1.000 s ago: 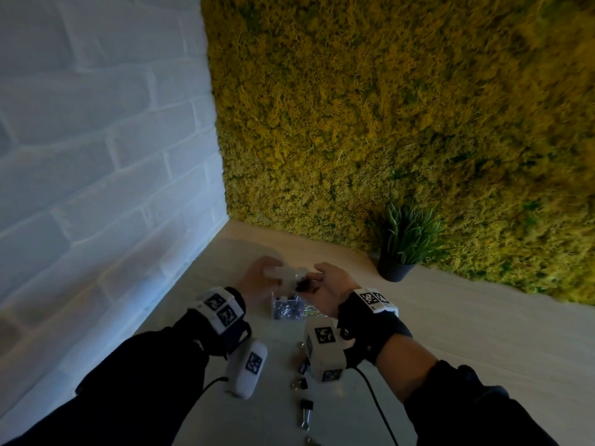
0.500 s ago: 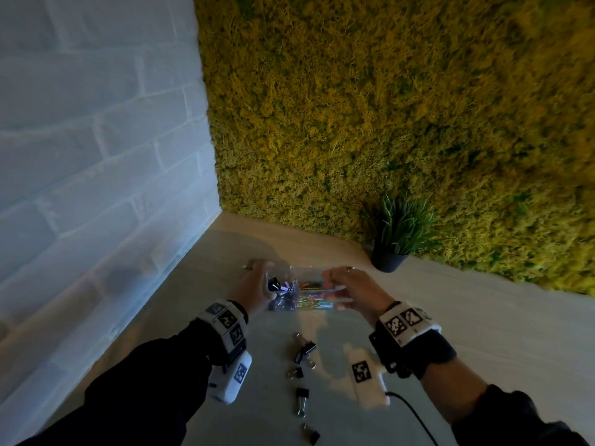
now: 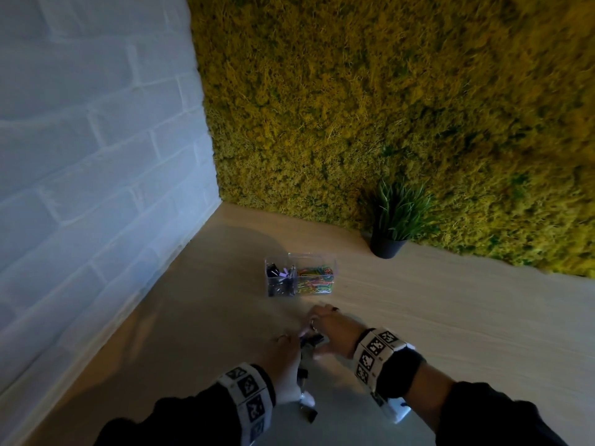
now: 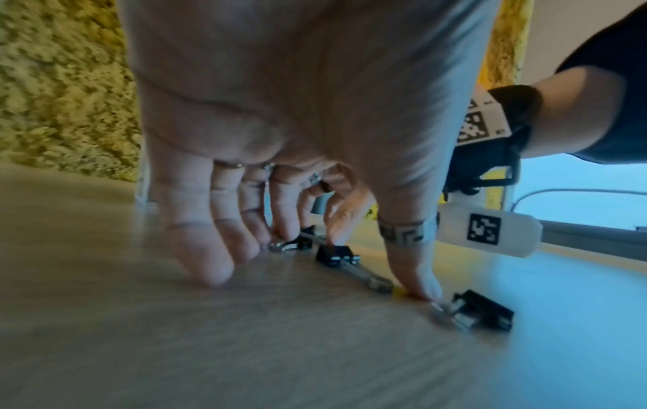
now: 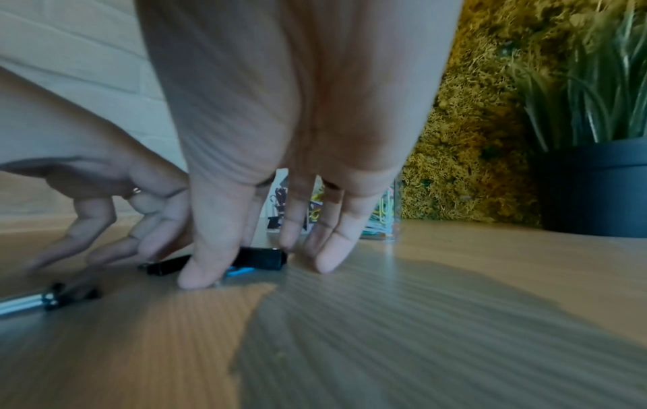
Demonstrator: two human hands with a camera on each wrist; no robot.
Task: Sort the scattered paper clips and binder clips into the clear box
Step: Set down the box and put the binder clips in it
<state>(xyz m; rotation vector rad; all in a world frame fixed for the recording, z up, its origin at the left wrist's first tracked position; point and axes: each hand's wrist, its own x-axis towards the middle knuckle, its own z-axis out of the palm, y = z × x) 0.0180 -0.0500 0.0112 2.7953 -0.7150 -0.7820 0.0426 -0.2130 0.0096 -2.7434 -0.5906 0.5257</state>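
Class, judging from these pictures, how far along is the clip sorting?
Done: clear box already holds binder clips left, coloured paper clips right. In hand: left hand and right hand reach loose binder clips on the table. Left: those clips.

We see a dim head view, its brick wall [image 3: 96, 156] bowed by the wide lens. The wrist views are soft with blur; shadow falls across the tabletop [image 5: 420, 332].

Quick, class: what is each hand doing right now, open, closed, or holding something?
Left hand: open, fingertips down among binder clips on the table.
Right hand: open, fingertips on a black binder clip.
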